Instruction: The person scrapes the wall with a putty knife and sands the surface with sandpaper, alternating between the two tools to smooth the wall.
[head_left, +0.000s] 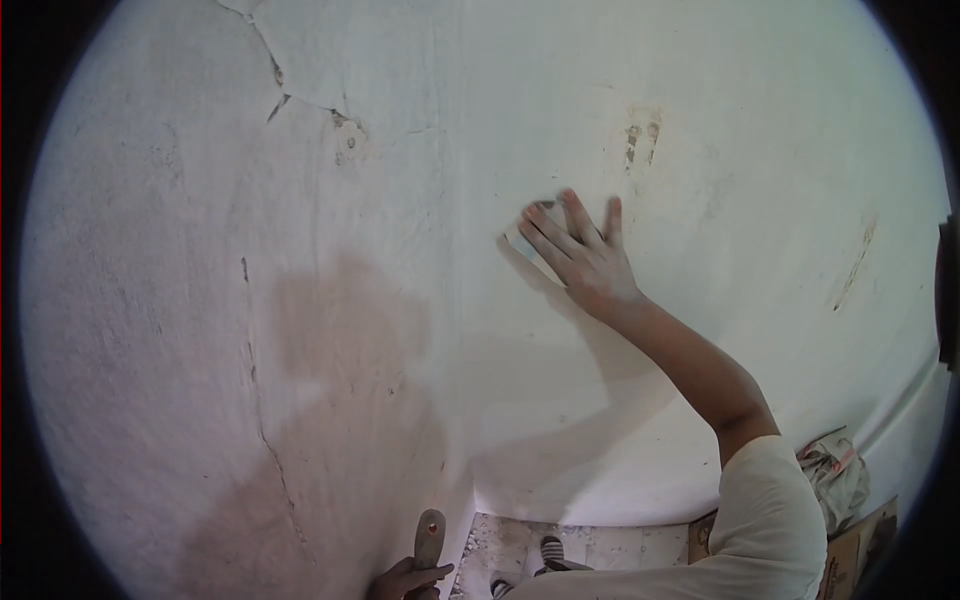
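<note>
My right hand (592, 262) is spread against the white wall (540, 400), right of the inner corner. Its fingers press a piece of sandpaper (527, 245) flat to the surface; a pale, bluish part and a dark edge show around the fingertips. Low in the view, my left hand (403, 578) is closed around a putty knife (430, 540). The knife's rounded handle end, with a hole in it, points up; its blade is out of sight.
The left wall has a long crack (252, 370) and broken plaster (348, 132). Chipped spots (641, 140) mark the right wall. Below are my striped footwear (552, 550), a dusty floor (610, 545), a plastic bag (838, 475) and a cardboard box (856, 550).
</note>
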